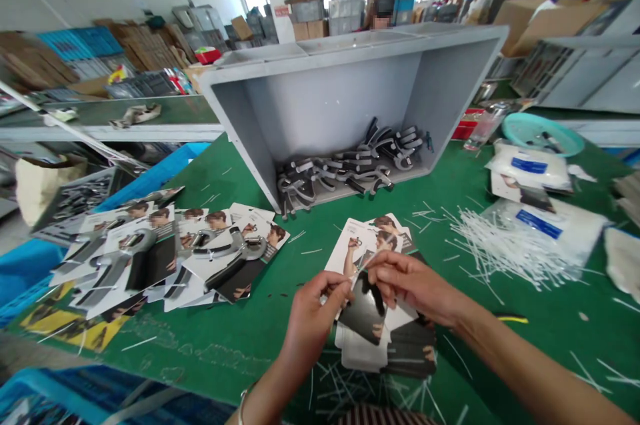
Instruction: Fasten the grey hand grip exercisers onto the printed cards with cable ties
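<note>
My left hand [320, 308] and my right hand [413, 285] meet over a stack of printed cards [345, 248] at the front of the green table. Between their fingertips runs a thin white cable tie [361, 265], pinched from both sides. Directly below the fingers lies a card with a dark lower part [361, 318]; whether the tie passes through it is hard to make out. To the left, a pile of cards carries grey-and-black hand grips [143, 258]. Loose white cable ties [493, 245] are heaped on the right.
A large grey crate [345, 95] lies tipped toward me behind the cards, with several hand grips [350, 168] inside. On the right are plastic bags of ties [533, 165] and a turquoise basin [543, 128]. A blue crate [50, 398] stands front left. A person's head shows beyond the grey crate.
</note>
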Demonstrator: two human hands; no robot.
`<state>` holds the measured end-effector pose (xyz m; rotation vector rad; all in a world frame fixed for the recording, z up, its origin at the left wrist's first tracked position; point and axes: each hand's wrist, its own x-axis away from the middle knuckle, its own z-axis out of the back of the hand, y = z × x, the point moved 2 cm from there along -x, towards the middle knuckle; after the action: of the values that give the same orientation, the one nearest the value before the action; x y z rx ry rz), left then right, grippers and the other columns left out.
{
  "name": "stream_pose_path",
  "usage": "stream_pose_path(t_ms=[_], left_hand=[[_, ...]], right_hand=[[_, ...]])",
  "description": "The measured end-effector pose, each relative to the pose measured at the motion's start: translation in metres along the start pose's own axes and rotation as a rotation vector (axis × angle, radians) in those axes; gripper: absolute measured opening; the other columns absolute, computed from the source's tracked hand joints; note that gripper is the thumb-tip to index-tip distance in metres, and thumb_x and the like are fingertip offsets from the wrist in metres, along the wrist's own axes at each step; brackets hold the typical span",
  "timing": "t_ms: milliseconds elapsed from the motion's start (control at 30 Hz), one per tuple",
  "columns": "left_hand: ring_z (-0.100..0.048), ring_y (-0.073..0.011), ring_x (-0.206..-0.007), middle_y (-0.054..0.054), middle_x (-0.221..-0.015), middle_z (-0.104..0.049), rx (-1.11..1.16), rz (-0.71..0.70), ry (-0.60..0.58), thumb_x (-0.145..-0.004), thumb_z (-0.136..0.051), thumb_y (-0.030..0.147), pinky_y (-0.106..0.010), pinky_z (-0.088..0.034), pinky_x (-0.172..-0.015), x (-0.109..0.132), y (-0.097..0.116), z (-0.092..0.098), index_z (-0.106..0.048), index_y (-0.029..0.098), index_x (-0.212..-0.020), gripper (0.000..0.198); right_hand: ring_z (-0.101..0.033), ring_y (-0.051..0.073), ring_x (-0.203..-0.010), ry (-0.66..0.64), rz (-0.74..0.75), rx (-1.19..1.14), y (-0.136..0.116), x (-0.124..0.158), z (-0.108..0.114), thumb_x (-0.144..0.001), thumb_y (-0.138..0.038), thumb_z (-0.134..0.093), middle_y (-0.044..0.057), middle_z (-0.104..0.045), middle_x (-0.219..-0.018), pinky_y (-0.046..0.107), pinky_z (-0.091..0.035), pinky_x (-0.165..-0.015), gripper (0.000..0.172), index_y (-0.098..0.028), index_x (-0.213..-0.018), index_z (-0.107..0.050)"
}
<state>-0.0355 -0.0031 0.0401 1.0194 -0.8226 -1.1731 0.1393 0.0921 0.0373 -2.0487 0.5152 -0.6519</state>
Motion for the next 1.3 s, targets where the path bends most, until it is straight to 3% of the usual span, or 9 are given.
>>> stream_pose_path(t_ms=[167, 300, 400, 467, 667, 800, 900, 1067, 1300], left_hand=[[-0.062, -0.0143, -0.071, -0.001, -0.077, -0.071, 0.062, 0.005, 0.0, -0.089, -0.059, 0.027, -0.024, -0.048, -0.069, 0.003, -0.007, -0.005, -0.068, 0.019, -0.083, 0.013], [-0.062, -0.0218, -0.105, -0.008, -0.113, -0.068, 0.021, -0.026, 0.206, -0.088, -0.061, 0.032, -0.034, -0.047, -0.094, 0.008, -0.031, 0.009, -0.067, 0.02, -0.106, 0.022], [-0.058, -0.0263, -0.12, -0.013, -0.131, -0.06, 0.188, 0.213, 0.411, -0.085, -0.066, 0.04, -0.042, -0.043, -0.105, 0.019, -0.064, 0.02, -0.059, 0.02, -0.121, 0.042], [-0.056, -0.0262, -0.125, -0.014, -0.134, -0.059, 0.377, 0.394, 0.453, -0.084, -0.067, 0.041, -0.043, -0.041, -0.109, 0.027, -0.079, 0.018, -0.059, 0.019, -0.122, 0.044], [-0.068, -0.0245, -0.104, -0.012, -0.112, -0.072, 0.832, 0.496, 0.202, -0.078, -0.075, 0.039, -0.037, -0.052, -0.096, 0.028, -0.07, -0.008, -0.069, 0.015, -0.107, 0.038], [-0.07, -0.0178, -0.084, -0.008, -0.097, -0.075, 0.782, 0.459, 0.135, -0.074, -0.078, 0.037, -0.029, -0.055, -0.079, 0.012, -0.068, 0.0, -0.071, 0.014, -0.098, 0.034], [-0.066, -0.0153, -0.069, -0.007, -0.086, -0.074, 0.62, 0.429, -0.032, -0.073, -0.078, 0.038, -0.025, -0.052, -0.064, -0.008, -0.069, 0.017, -0.072, 0.012, -0.094, 0.034], [-0.061, -0.0135, -0.06, -0.005, -0.073, -0.07, 0.471, 0.362, -0.25, -0.069, -0.08, 0.037, -0.023, -0.046, -0.056, -0.043, -0.062, 0.031, -0.072, 0.011, -0.09, 0.034], [-0.059, -0.0131, -0.06, -0.004, -0.072, -0.067, 0.524, 0.367, -0.258, -0.067, -0.08, 0.039, -0.024, -0.046, -0.057, -0.052, -0.069, 0.014, -0.07, 0.011, -0.089, 0.037]], right_hand=[[-0.055, 0.01, -0.056, 0.08, 0.149, 0.28, 0.018, -0.011, -0.024, -0.087, -0.04, -0.068, -0.002, -0.063, -0.07, 0.024, -0.044, -0.056, 0.024, -0.017, -0.084, -0.063], [-0.054, 0.009, -0.054, 0.248, 0.14, 0.23, 0.02, -0.01, -0.016, -0.087, -0.04, -0.069, -0.003, -0.061, -0.061, 0.023, -0.043, -0.058, 0.025, -0.017, -0.079, -0.063], [-0.052, 0.008, -0.05, 0.28, 0.084, 0.034, 0.024, -0.007, -0.007, -0.084, -0.041, -0.072, -0.002, -0.062, -0.063, 0.022, -0.041, -0.051, 0.027, -0.016, -0.078, -0.063], [-0.051, 0.007, -0.049, 0.276, 0.072, -0.056, 0.028, -0.006, -0.005, -0.08, -0.04, -0.076, -0.001, -0.062, -0.065, 0.021, -0.042, -0.049, 0.028, -0.015, -0.077, -0.063], [-0.049, 0.006, -0.048, 0.269, 0.054, -0.123, 0.04, -0.006, -0.01, -0.079, -0.04, -0.078, -0.002, -0.06, -0.063, 0.019, -0.044, -0.048, 0.03, -0.014, -0.078, -0.063], [-0.05, 0.006, -0.047, 0.264, 0.066, -0.103, 0.04, 0.001, -0.011, -0.081, -0.042, -0.075, -0.001, -0.064, -0.067, 0.019, -0.043, -0.046, 0.03, -0.015, -0.078, -0.061], [-0.051, 0.007, -0.045, 0.294, 0.085, -0.034, 0.028, 0.008, -0.011, -0.082, -0.044, -0.073, 0.001, -0.068, -0.071, 0.02, -0.043, -0.043, 0.031, -0.017, -0.08, -0.059], [-0.06, 0.011, -0.05, 0.309, 0.246, 0.272, -0.008, -0.003, -0.016, -0.089, -0.043, -0.064, 0.002, -0.071, -0.072, 0.024, -0.049, -0.053, 0.025, -0.019, -0.088, -0.059], [-0.064, 0.015, -0.061, 0.27, 0.416, 0.893, -0.01, -0.056, -0.023, -0.097, -0.039, -0.05, 0.001, -0.067, -0.072, 0.029, -0.051, -0.063, 0.021, -0.021, -0.096, -0.06]])
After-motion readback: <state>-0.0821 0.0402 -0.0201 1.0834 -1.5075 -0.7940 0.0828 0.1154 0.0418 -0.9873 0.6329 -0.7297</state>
